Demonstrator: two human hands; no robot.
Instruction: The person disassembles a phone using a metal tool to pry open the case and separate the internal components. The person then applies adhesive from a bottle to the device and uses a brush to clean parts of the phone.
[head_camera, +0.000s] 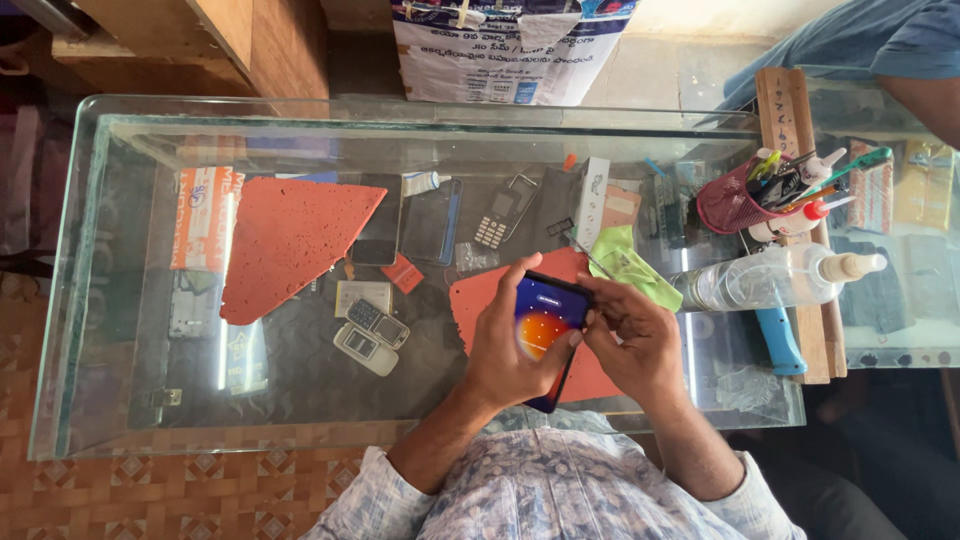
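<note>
A smartphone with a lit orange and blue screen is held above the glass counter. My left hand grips its left edge and back, thumb on the screen. My right hand holds the phone's right edge and pinches a thin metal tool that points up and left from the phone's top corner. Under the phone lies a red-orange mat. A green cloth sits just beyond my right hand.
A second red-orange mat lies at the left. Old keypad phones, a dark phone and small parts lie around it. A clear spray bottle, a red tool cup and a wooden board stand at the right. Another person's blue sleeve is at the top right.
</note>
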